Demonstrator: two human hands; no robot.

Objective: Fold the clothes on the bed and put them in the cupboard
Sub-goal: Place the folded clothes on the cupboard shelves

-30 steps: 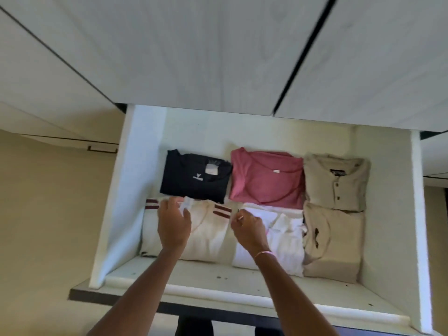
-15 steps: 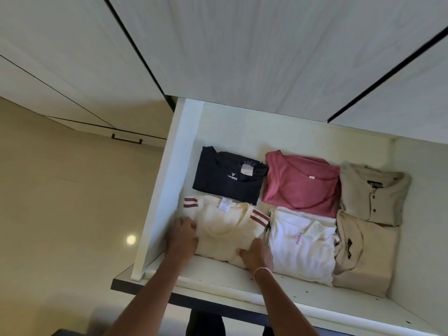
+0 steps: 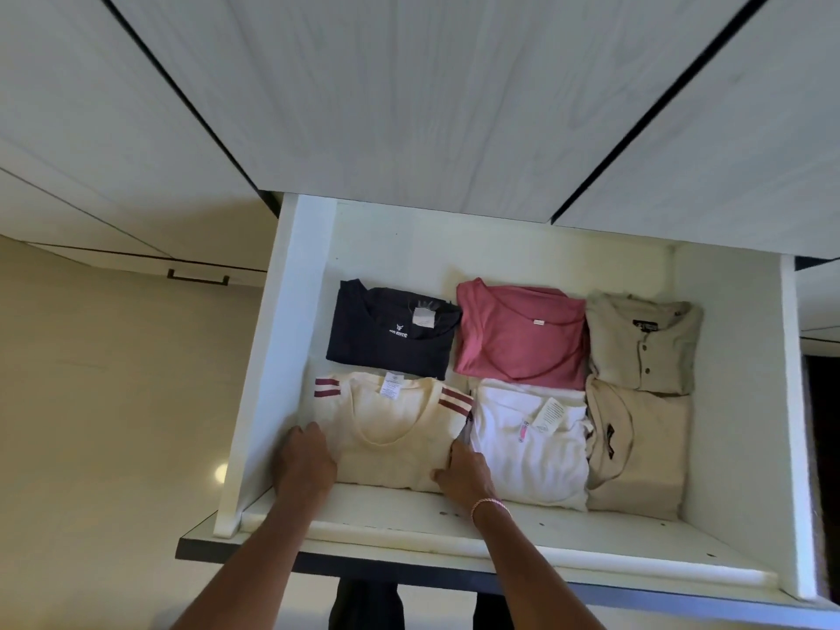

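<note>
My left grip [image 3: 304, 461] and right grip [image 3: 463, 470] had slid from the collar of the cream shirt [image 3: 391, 429] to its near corners, fingers pressing flat, settling it near-left in the drawer [image 3: 291, 356], seemingly stowed.

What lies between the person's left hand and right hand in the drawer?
The folded cream shirt with maroon stripes lies between the left hand and the right hand; each hand touches one side of it. The head view shows this.

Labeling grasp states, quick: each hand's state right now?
Left hand: open, fingers flat on the cream striped shirt.
Right hand: touching that shirt's right edge; grip cannot be told.
</note>
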